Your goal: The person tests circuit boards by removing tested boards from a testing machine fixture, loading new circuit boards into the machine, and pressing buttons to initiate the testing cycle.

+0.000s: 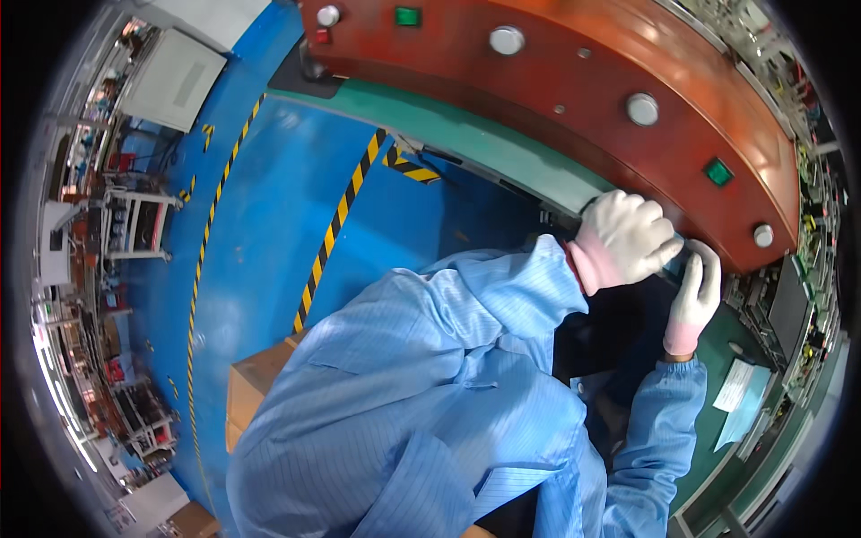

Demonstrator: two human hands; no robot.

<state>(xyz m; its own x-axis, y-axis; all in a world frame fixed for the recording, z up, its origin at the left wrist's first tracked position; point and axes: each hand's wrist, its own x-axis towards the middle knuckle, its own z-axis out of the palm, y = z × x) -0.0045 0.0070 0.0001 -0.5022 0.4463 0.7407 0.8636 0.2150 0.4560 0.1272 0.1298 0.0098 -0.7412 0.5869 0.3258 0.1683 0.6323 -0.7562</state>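
Observation:
My left hand [626,240], in a white glove with a pink cuff, is bent over the bench edge with its fingers curled closed. Close beside it, my right hand [697,291] is gloved the same way, its fingers bent toward the left hand's fingertips. Between the two hands shows a small dark, bluish thing [673,265], mostly covered by the fingers; I cannot make out its kind. Both hands are at the front of a red-brown machine panel [574,85] with round silver knobs and green square buttons.
A green bench strip [466,125] runs along the panel's front. White and light-blue papers [741,394] lie on the green surface at right. Left of my blue sleeves stands a cardboard box [251,386] on the blue floor [260,224], which has yellow-black tape lines. Shelves and equipment line the far left.

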